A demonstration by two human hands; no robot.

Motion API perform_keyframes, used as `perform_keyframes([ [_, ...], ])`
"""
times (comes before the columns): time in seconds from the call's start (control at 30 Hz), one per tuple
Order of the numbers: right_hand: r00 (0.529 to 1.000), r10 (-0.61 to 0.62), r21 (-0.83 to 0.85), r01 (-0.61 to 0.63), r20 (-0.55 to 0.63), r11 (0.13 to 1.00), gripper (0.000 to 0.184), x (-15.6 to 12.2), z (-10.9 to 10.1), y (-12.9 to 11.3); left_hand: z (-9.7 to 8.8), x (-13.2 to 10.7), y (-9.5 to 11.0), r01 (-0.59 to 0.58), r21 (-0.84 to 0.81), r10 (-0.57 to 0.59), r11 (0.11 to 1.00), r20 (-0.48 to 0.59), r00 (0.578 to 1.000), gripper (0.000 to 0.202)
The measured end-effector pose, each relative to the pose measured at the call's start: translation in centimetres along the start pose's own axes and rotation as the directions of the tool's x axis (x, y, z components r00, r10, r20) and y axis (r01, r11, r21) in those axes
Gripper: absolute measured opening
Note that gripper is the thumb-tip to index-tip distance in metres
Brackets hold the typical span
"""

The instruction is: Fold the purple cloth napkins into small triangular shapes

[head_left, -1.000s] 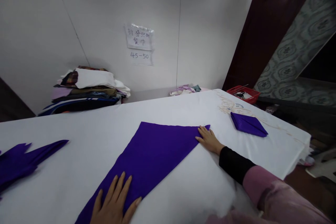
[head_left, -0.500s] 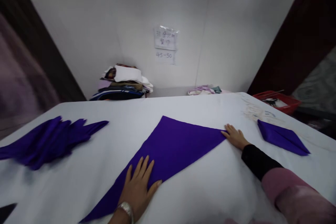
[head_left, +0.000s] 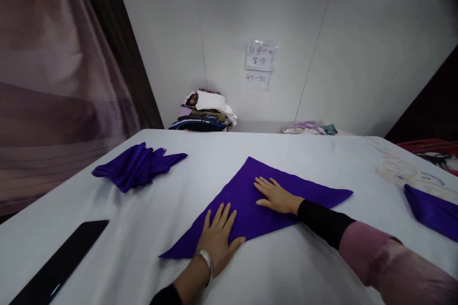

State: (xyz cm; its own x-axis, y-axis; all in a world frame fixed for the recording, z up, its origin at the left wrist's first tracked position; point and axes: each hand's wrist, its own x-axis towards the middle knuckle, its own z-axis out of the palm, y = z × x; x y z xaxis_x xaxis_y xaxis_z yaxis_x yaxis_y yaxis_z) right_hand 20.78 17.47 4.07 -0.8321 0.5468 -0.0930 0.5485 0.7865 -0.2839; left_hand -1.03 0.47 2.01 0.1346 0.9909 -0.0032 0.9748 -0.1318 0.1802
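A purple cloth napkin (head_left: 246,200), folded into a triangle, lies flat on the white-covered table (head_left: 293,267) with its top corner pointing away from me. My left hand (head_left: 218,238) rests flat on its left half near the long front edge, fingers spread and a silver bracelet at the wrist. Across the middle of the cloth lies my right hand (head_left: 275,195), palm down with fingers stretched out. Neither hand grips anything. A crumpled pile of purple cloths (head_left: 138,167) sits at the far left, and a folded purple cloth (head_left: 432,212) lies at the right edge.
A flat black object (head_left: 60,262) is on the table at the front left. Stacked clothes (head_left: 205,112) and more fabric (head_left: 307,127) stand behind the far edge. A red basket (head_left: 429,145) is at the far right. Paper signs (head_left: 259,62) hang on the wall.
My right hand has moved left from the napkin's right corner onto its middle. My left hand stays flat on the left part. The view has swung left, showing more of the black object.
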Motion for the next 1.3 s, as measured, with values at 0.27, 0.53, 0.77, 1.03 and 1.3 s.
perform_keyframes([
  [0.27,0.996,0.092,-0.054,-0.093,-0.015,0.994,0.075,6.4,-0.2,3.3,0.1,-0.1,0.0,-0.008,-0.043,0.008,0.999,0.004,1.0,0.07],
  [0.53,0.962,0.253,-0.061,-0.26,-0.099,0.964,0.081,8.6,-0.8,4.6,-0.2,-0.2,0.2,0.002,-0.079,-0.001,0.997,0.004,1.0,0.07],
  [0.77,0.994,-0.104,-0.055,0.102,-0.027,0.993,0.078,8.7,1.5,-0.8,-0.1,-0.3,0.2,-0.006,-0.101,0.006,0.995,-0.002,1.0,0.07],
  [1.03,0.978,0.195,-0.073,-0.2,-0.069,0.977,0.074,11.3,-0.4,2.6,0.1,-0.4,0.2,-0.01,-0.099,0.009,0.995,-0.008,1.0,0.071],
  [1.3,0.987,-0.16,-0.042,0.16,-0.014,0.986,0.073,7.2,1.8,-4.5,0.2,-0.4,0.3,-0.02,-0.124,0.019,0.992,-0.012,1.0,0.073],
])
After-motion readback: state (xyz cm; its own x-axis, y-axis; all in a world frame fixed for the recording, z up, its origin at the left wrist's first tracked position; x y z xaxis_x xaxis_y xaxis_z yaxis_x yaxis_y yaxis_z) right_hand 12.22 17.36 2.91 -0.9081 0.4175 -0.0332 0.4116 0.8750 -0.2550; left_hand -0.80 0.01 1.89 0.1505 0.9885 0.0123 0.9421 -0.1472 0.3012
